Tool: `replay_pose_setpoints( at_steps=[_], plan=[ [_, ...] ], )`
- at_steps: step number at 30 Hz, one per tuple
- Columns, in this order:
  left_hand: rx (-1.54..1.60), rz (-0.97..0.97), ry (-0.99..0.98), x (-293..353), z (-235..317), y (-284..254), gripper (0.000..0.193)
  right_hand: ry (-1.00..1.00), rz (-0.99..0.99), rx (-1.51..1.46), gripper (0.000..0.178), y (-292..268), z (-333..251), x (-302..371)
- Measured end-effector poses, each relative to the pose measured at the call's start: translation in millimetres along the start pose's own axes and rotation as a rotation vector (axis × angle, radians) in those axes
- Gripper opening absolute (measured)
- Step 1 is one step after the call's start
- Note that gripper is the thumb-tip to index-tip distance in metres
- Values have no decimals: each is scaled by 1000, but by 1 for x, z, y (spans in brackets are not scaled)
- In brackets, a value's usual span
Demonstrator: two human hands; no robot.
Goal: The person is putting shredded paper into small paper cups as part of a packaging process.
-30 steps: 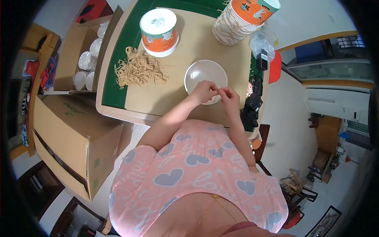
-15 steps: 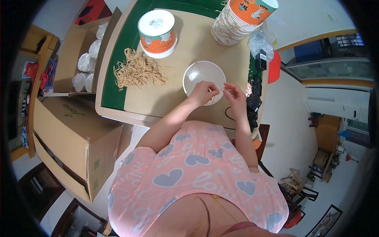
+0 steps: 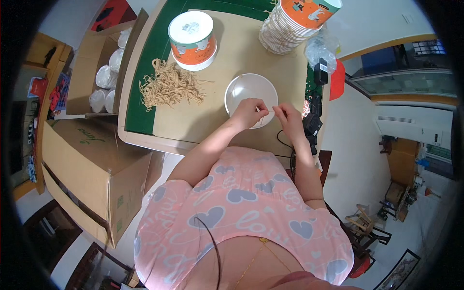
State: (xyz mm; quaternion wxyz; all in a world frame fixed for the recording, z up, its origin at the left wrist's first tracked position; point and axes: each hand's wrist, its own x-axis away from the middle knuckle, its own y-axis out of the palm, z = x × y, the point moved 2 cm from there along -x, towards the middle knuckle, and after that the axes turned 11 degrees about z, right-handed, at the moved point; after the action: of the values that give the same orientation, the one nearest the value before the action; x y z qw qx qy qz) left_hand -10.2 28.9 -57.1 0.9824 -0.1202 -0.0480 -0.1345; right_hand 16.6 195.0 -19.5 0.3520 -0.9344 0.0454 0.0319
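Over a round white paper tub (image 3: 239,89), open end up, my two hands meet near its front rim. My left hand (image 3: 248,114) pinches a thin light strand of string (image 3: 268,112). Across from it, my right hand (image 3: 288,119) has its fingertips closed on the strand too, a small gap apart from the left. To the left lies a loose pile of tan strings (image 3: 170,87). Behind the pile stand upside-down orange and white paper tubs (image 3: 194,51). A tall leaning stack of similar tubs (image 3: 286,35) rises at the back right.
Brown board (image 3: 188,121) covers much of the green-topped table. Black adapters with cables (image 3: 314,108) line its right edge, beside a clear plastic bag (image 3: 323,49). At the left stand an open carton of wrapped white stacks (image 3: 106,75) and a larger cardboard box (image 3: 92,164).
My right hand has turned, its fingers now drawn closer together in a pinch, and its forearm has shifted slightly right. My left hand stays nearly in place.
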Motion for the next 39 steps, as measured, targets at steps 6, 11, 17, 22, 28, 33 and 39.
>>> replay_pose_setpoints(
  at_steps=[6,11,17,22,28,33,39],
  plan=[
    [-59,34,-16,7,2,-9,10,28,-39,-159,11,9,9,5],
    [-553,271,338,31,22,-61,21,1,26,-51,8,9,11,7],
    [-942,27,671,32,9,-86,13,-103,12,-30,8,16,11,10],
    [-880,-249,638,18,14,-96,3,-76,-33,29,8,16,17,8],
    [-788,-108,919,32,19,-87,14,-100,-72,31,8,15,10,11],
    [-924,-260,716,28,0,-69,3,-119,-92,24,9,17,7,9],
    [-347,-184,411,9,14,-82,10,-171,-151,43,9,13,9,10]
  ],
)
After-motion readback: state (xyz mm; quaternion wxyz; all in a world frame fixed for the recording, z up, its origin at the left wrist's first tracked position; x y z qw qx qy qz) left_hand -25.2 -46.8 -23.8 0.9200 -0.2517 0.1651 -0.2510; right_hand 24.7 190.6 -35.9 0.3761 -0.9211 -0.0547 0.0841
